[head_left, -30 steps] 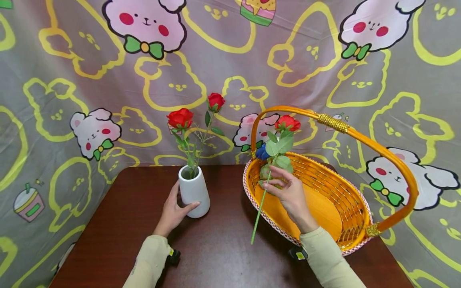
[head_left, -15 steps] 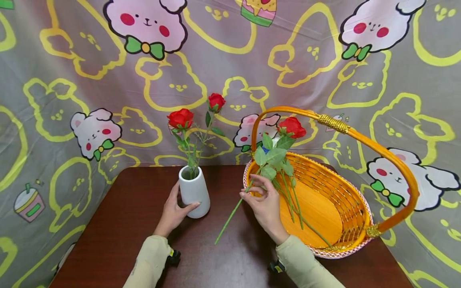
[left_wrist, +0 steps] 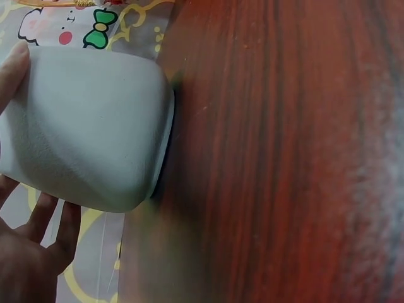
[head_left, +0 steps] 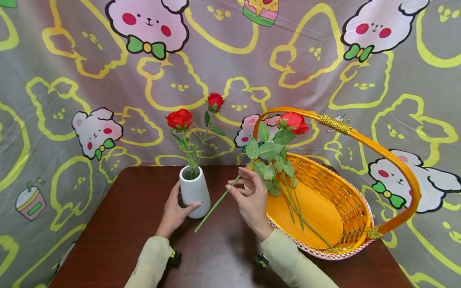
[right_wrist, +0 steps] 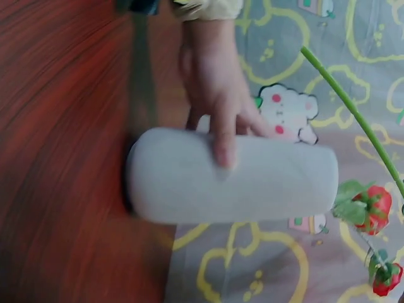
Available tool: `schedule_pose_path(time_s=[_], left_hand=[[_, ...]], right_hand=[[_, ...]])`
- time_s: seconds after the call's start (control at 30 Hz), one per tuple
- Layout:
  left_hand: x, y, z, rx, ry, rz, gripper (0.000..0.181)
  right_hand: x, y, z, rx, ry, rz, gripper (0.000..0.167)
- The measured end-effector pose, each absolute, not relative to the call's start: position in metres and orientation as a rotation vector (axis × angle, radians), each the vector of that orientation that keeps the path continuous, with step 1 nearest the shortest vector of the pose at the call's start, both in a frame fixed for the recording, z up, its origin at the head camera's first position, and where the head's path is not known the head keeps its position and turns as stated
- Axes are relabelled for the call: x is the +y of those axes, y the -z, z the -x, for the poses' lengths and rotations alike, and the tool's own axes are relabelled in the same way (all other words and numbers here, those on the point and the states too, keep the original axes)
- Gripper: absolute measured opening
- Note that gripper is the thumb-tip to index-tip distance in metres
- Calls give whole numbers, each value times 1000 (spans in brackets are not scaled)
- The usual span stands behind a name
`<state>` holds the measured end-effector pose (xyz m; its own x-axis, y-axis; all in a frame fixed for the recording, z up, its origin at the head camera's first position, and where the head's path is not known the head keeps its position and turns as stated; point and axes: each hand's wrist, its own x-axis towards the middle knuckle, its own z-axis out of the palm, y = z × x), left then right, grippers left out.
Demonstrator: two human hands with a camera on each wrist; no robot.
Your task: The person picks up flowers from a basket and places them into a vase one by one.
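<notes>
No lettering, label, brand, number or sign can be read anywhere here.

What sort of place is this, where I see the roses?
Probably a small staged corner, perhaps for filming: cartoon-print cloth hangs behind and beside a dark table, which holds a white vase and an orange basket.

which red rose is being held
The rightmost red rose in the head view, its stem pinched by the right hand; the other two roses stand in the white vase.
</notes>
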<state>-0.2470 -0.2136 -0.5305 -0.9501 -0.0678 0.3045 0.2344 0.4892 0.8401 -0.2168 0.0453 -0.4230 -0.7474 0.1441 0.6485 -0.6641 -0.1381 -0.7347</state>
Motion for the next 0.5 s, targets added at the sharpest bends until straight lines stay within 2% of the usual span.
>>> schedule_pose_path(time_s=[0.2,0.5], left_hand=[[-213,534,248,-2482,1308,91,118],[-210,534,249,-2478,1143,94,105]], right_hand=[[32,411,225,-1541,-1929,-423,56],[16,405,239,-1382,-1837,-299,52]])
